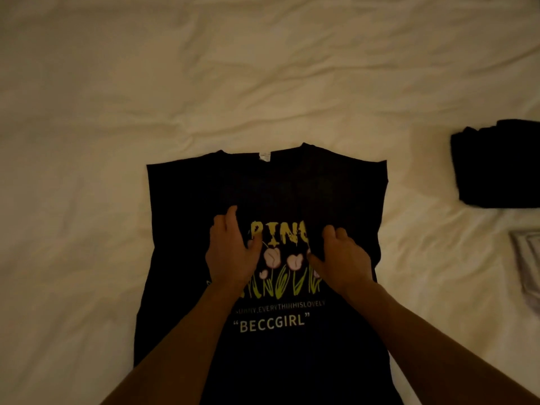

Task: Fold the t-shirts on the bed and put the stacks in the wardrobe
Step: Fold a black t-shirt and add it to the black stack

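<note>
T-shirt point(280, 185): black, laid flat and face up on the bed, collar pointed toward the far edge, hem toward the near edge; both sleeves are seen folded in, so that straight side edges are left
Print point(277, 276): yellow lettering, pale pink tulips on green stems, a line of small text and the word "BECCGIRL" are shown on the chest
Neck label point(264, 156): a small white tag is visible inside the collar
Left hand point(230, 252): placed on the left part of the print, fingers curled, thumb turned inward; dark cloth appears to be gathered under the fingers, a firm grip cannot be confirmed in the dim light
Right hand point(340, 258): placed on the right part of the print, fingers bent and closed on a raised fold of the black fabric
Bed point(204, 83): covered by a creased cream sheet, by which the whole view is filled
Folded stack point(496, 165): dark garments are piled near the right edge of the bed, well apart from the flat shirt
Pale item point(527, 267): a light, flat object is cut off at the right edge, nearer than the stack; its nature cannot be told
</note>
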The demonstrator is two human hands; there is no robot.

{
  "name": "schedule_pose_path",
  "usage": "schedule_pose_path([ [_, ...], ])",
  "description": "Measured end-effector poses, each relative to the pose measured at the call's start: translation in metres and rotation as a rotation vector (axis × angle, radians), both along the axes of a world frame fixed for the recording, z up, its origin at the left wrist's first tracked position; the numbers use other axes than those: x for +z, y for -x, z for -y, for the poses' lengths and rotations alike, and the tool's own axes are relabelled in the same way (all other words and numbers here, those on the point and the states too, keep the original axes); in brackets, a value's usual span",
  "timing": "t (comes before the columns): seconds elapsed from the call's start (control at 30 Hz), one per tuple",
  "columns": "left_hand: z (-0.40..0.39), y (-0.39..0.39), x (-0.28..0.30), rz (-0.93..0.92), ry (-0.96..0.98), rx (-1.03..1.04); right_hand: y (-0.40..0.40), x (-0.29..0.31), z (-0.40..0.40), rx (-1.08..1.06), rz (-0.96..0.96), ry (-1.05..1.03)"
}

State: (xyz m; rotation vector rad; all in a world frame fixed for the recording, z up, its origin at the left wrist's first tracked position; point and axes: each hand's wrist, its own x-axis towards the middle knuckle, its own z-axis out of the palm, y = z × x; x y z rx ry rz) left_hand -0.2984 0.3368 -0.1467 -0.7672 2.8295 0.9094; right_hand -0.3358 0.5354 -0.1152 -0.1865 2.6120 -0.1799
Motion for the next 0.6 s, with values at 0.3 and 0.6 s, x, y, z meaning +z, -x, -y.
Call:
schedule_pose_path([
  [0.3,0.019,0.004,-0.003,0.011,-0.081,-0.105,0.008,-0.006,0.003,0.011,0.085,0.023],
  [0.6,0.02,0.008,-0.003,0.112,0.043,-0.261,-0.014,-0.006,0.023,0.135,0.176,0.062],
])
